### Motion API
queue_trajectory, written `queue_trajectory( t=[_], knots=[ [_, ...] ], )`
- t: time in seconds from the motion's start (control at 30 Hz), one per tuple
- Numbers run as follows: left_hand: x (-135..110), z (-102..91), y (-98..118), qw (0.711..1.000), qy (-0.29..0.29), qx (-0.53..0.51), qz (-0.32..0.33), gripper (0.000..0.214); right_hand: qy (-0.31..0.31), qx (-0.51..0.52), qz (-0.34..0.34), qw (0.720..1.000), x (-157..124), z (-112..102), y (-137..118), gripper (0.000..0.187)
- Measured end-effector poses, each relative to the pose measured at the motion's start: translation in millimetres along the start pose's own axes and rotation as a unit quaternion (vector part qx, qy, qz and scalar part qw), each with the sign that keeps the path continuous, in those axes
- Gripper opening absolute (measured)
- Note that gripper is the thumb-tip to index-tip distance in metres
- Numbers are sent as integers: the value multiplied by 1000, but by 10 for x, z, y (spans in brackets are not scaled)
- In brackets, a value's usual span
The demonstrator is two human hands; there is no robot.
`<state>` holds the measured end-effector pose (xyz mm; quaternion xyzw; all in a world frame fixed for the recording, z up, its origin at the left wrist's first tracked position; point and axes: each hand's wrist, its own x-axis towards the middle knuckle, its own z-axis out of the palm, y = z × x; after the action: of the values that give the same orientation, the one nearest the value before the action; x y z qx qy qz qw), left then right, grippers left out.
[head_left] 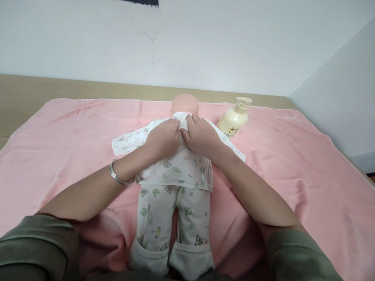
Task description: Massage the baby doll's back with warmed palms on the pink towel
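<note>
A baby doll (185, 102) lies lengthwise on a pink blanket (64, 144), head away from me. It wears a white printed shirt (186, 167) and matching trousers (172, 222) with the cuffs turned up. My left hand (163, 135) and my right hand (201, 135) rest side by side on the doll's upper body. The fingers of both are closed on the shirt fabric near the collar. A silver bangle (120, 177) circles my left wrist.
A cream pump bottle (234, 119) stands on the blanket just right of the doll's head. The blanket covers a wooden surface (19, 97) against a white wall. A second wall closes in on the right.
</note>
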<state>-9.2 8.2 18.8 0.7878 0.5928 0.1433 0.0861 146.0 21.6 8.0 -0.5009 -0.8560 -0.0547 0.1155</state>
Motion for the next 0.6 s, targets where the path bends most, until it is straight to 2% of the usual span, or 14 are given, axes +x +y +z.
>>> queue_trajectory(
  t=[0.13,0.23,0.33,0.4,0.5,0.6],
  knots=[
    [167,28,-151,999,-9,-51,-8,36,43,-61,4,997,-168,27,-271,41],
    [239,55,-217,998,-19,-63,-19,38,65,-60,15,996,-234,79,-381,42],
    [217,77,-198,999,-3,-37,-1,38,68,-22,20,997,-167,118,-310,46],
    [151,60,-140,1000,3,-2,8,34,63,15,49,997,-81,121,-210,47],
    [11,-35,-16,1000,-10,25,11,24,40,61,84,994,14,94,-88,39],
    [-63,-133,64,999,-37,8,6,20,39,54,65,996,-8,53,-83,38]
  ],
)
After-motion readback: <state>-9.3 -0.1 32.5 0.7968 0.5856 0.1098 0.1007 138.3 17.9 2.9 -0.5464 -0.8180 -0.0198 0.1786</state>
